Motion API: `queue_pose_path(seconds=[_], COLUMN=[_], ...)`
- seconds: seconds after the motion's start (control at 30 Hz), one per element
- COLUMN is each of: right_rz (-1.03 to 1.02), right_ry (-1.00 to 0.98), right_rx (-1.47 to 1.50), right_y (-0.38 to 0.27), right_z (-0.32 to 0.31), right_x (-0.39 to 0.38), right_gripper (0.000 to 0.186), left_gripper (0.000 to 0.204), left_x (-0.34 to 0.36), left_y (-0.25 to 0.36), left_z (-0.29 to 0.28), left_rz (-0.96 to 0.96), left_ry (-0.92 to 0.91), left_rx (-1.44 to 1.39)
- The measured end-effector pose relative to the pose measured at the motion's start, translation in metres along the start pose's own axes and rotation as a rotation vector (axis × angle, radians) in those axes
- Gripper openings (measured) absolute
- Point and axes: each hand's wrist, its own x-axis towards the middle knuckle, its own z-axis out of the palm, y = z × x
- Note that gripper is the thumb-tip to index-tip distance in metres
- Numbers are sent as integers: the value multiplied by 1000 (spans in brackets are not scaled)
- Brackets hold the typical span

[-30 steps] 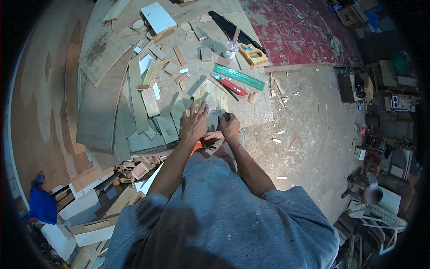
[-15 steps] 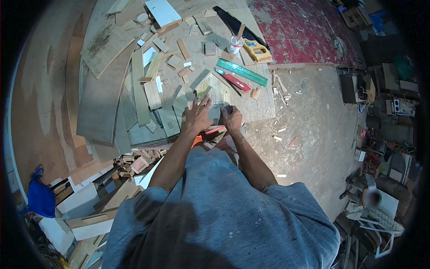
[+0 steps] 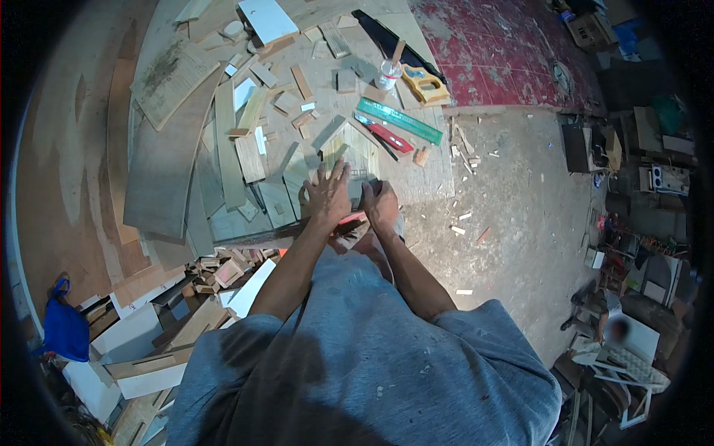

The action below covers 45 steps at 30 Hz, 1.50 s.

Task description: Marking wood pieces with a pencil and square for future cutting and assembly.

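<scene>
Pale wood shaped like a gabled house front, a small grid on its face, lies at the near edge of a cluttered worktable [image 3: 428,175] in the head camera's view. A person in a grey shirt [image 3: 357,334] bends over this house-shaped piece [image 3: 360,152], left hand [image 3: 327,195] pressed down with fingers spread across it. The right hand [image 3: 381,207] pinches a small dark block [image 3: 367,195], its kind unclear, near the piece's lower right; whether block and wood touch cannot be told.

Over the last half second, the right hand has drawn slightly back toward the body while the left has hardly moved, which suggests short strokes along an edge against a steadied workpiece.

Counted on the table: one green ruler [image 3: 399,121], one red-handled cutting tool [image 3: 390,137] with one slim dark stick [image 3: 386,147] beside it, one yellow-handled handsaw [image 3: 381,35], one pot [image 3: 387,76] with a single wooden stick [image 3: 399,52] standing in it, and one white panel [image 3: 268,22]. One other pointed board [image 3: 294,172] lies just left of the workpiece. The wood offcuts [image 3: 301,82] are too many and too overlapped to number.
</scene>
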Motion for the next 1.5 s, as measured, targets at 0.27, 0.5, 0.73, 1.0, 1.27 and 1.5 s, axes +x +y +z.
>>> queue_pose_path(seconds=[0.27,0.5,0.73,1.0,1.27,1.5], right_rz=[7,14,-17,28,93,20], right_ry=[-13,-39,79,71,40,28], right_rx=[-34,-41,-34,-55,-65,-54], right_y=[-5,-3,-2,-12,-17,-8], right_z=[2,0,11,11,8,1], right_x=[0,-6,1,5,4,7], right_gripper=[38,39,40,41,40,37], left_gripper=[88,89,85,86,85,82], left_x=[0,-5,-3,-5,0,1], left_y=[4,7,8,9,6,6], left_z=[-2,-9,-10,-10,-11,-17], left_rz=[-27,-21,-13,-37,-4,7], left_ry=[-66,-80,-76,-87,-60,-40], left_rx=[44,26,38,26,29,23])
